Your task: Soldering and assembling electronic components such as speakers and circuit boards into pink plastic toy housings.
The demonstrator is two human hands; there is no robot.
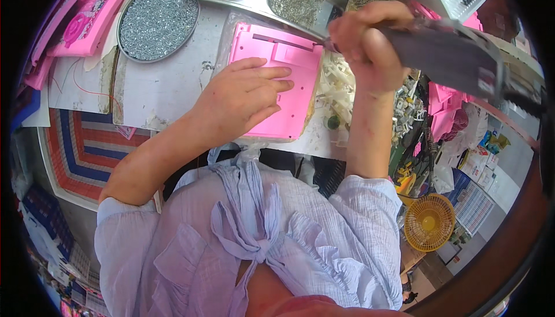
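Note:
A pink plastic panel (283,109) with small holes and a raised block lies on the white worktable, with clear plastic sheeting under it. My left hand (245,91) rests flat on the panel with its fingers spread. In my right hand (370,42) is a dark electric screwdriver (445,57), its body stretching to the right and its cord trailing at the far right. The fist is closed round its front end, whose tip points toward the panel's upper right corner. Whether the tip touches the panel I cannot tell.
A round metal tray (159,19) of silver screws sits at the upper left, beside a divided steel tray (263,4) of small metal parts. White plastic pieces (337,83) lie right of the panel. Pink parts (87,25) stack at the far left; a yellow basket (429,223) stands at lower right.

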